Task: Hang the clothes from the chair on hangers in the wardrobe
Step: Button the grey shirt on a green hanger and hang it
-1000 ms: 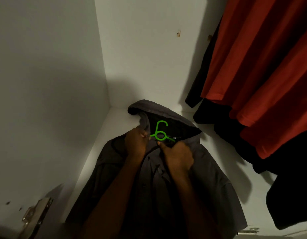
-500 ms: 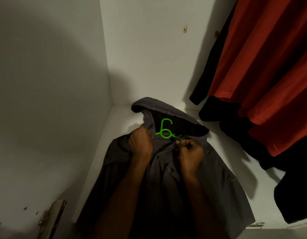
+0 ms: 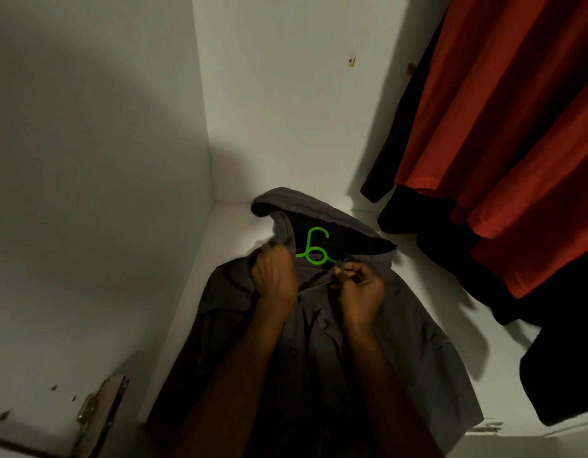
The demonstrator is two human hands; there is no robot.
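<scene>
A dark grey button-up shirt [image 3: 401,342] lies spread on the white wardrobe floor [image 3: 226,246], collar toward the back wall. A bright green hanger [image 3: 314,247] sits inside it; only its hook and neck loop show in the collar opening. My left hand [image 3: 274,277] grips the cloth at the left side of the collar. My right hand [image 3: 358,289] pinches the shirt's front edge at the right of the collar, just below the hanger's arm. The rest of the hanger is hidden under the cloth.
Red and black clothes [image 3: 517,143] hang at the right, their hems close above the floor. White wardrobe walls [image 3: 88,193] close in the left and the back. A metal hinge [image 3: 101,411] sits at the lower left edge.
My right hand has shifted from lying over the collar to pinching the shirt's front edge at the right. My left hand keeps its grip. The view has moved slightly.
</scene>
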